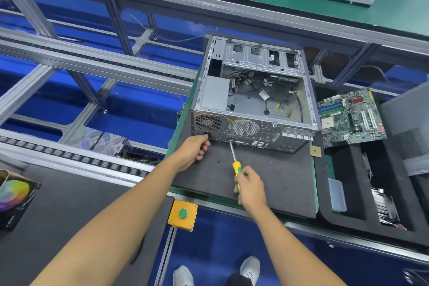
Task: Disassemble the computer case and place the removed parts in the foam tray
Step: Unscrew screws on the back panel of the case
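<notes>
Lying on its side on a dark foam mat on the bench, the computer case (253, 97) has its open face up and its rear panel toward the person. Against that rear panel, at the lower corner by the power-supply grille, the left hand (193, 151) has curled fingers; whether it grips the edge or merely braces there I cannot tell. The right hand (250, 187) is wrapped round the yellow-and-green handle of a screwdriver (234, 160), whose tip meets the rear panel just right of the left hand.

The case is thin sheet steel: stiff, probably moderately heavy with the power supply (214, 93) still inside at its left, and likely sharp along stamped edges. It should slide little on foam, so bracing at a folded corner or frame rail seems best, away from the perforated grilles. The loose cables (267, 97) inside are soft and could snag.

Right of the case, a motherboard (351, 117) rests on the black foam tray (348, 193); such boards are fragile and best held by their edges.
</notes>
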`<act>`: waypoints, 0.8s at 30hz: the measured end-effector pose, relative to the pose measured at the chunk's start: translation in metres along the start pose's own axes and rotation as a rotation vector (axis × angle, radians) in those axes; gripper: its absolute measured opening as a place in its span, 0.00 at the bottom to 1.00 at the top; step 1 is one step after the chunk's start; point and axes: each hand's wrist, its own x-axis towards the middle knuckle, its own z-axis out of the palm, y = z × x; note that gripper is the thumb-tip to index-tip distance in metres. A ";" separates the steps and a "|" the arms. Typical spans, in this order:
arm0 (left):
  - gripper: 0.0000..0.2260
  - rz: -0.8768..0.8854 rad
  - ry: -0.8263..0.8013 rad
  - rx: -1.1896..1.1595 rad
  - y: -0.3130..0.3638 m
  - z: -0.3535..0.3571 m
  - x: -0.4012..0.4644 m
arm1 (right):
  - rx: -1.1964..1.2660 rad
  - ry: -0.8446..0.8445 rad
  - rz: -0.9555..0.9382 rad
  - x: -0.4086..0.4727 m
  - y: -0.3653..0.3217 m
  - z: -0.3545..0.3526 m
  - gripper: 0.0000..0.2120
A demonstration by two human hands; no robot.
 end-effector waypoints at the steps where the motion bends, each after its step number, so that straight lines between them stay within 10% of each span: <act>1: 0.15 0.060 -0.024 0.185 -0.001 0.000 -0.001 | 0.000 0.000 0.001 -0.001 0.000 -0.001 0.08; 4: 0.15 0.253 -0.078 0.633 -0.008 0.006 -0.003 | -0.004 0.003 0.008 -0.002 -0.001 -0.002 0.08; 17: 0.11 0.392 -0.279 1.227 -0.003 0.027 -0.004 | -0.017 0.011 0.064 -0.006 -0.007 -0.004 0.08; 24: 0.08 0.148 -0.250 0.656 0.009 0.037 -0.026 | -0.170 0.037 0.103 -0.016 -0.013 -0.019 0.07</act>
